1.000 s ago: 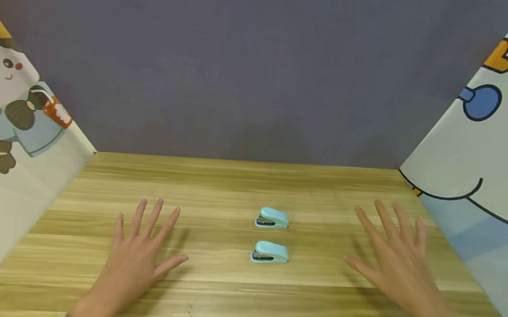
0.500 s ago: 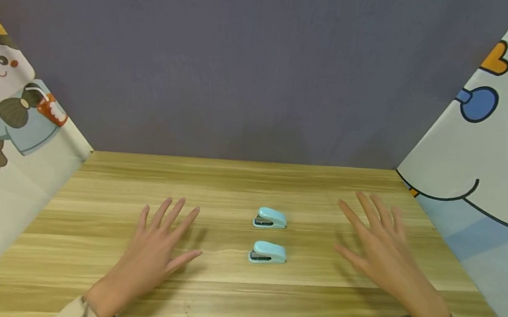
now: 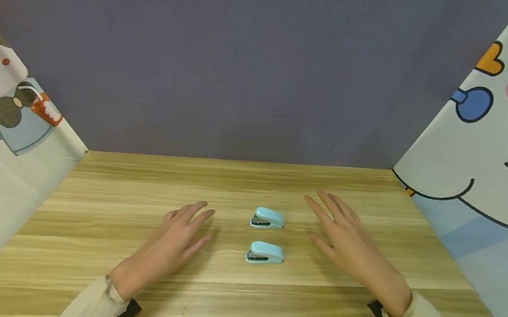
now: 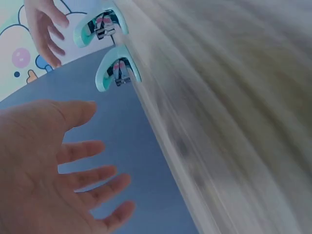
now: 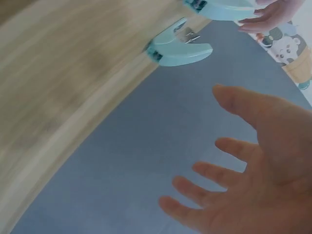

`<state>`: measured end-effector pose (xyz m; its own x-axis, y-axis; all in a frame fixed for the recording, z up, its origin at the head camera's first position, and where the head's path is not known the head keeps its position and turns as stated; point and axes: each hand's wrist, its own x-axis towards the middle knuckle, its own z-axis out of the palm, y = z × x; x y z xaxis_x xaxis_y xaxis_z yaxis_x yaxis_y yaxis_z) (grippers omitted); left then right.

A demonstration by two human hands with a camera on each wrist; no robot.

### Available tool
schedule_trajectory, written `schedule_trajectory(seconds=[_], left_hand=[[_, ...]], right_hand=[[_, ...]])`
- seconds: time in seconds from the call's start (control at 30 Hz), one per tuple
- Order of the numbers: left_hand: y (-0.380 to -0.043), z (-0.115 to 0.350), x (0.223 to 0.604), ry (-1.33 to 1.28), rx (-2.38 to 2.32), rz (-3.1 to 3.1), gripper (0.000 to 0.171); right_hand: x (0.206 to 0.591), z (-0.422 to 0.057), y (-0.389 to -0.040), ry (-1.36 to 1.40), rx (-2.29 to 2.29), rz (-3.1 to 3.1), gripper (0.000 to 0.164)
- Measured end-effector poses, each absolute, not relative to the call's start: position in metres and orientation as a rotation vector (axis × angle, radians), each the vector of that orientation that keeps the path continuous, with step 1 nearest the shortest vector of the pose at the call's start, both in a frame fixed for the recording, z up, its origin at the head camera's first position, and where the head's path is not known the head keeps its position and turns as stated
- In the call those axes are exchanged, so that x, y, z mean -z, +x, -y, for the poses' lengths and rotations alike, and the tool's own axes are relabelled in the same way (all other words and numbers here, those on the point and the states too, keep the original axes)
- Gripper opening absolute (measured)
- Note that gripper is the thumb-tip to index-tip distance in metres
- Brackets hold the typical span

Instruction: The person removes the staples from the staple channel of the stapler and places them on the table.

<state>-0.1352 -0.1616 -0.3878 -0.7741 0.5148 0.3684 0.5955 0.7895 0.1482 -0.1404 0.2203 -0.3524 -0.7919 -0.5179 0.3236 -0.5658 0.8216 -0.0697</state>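
Two light-blue staplers lie on the wooden table, one behind the other. The far stapler (image 3: 268, 218) and the near stapler (image 3: 265, 252) both have their mouths toward the left. To the left of them is my left hand (image 3: 170, 239), its fingers extended and slightly bent, holding nothing. My right hand (image 3: 348, 238) hovers on the other side with spread fingers, also holding nothing and apart from both staplers. Each wrist view shows its own palm, the left hand (image 4: 53, 165) and the right hand (image 5: 253, 170), with the staplers beyond the thumb.
The wooden table (image 3: 207, 299) meets a dark grey back panel (image 3: 243, 68). Side panels with cartoon prints stand on the left (image 3: 13, 199) and right (image 3: 451, 159). Black straps show at both wrists, below beige sleeves.
Both hands have moved inward, toward the staplers, the left going right and the right going left. Their fingers are less widely spread. The staplers stay where they were on the table.
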Motion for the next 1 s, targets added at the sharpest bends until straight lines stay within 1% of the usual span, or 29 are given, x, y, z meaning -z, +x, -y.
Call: schedule_trajectory(seconds=[0.13,0.27,0.5,1.0], left_hand=[[-0.142,0.154,0.387,-0.891,0.42,2.68,0.046],[-0.15,0.146,0.386,-0.926,0.525,2.744,0.045],[-0.169,0.132,0.389,-1.006,0.88,2.821,0.045],[-0.208,0.103,0.401,-1.089,1.219,2.907,0.038]], right_hand=[[0.351,-0.208,-0.147,0.86,-0.284,2.77,0.067],[0.353,-0.197,-0.154,0.886,-0.328,2.807,0.057],[0.357,-0.179,-0.165,0.928,-0.4,2.831,0.051],[0.356,-0.134,-0.192,1.078,-0.413,2.865,0.041]])
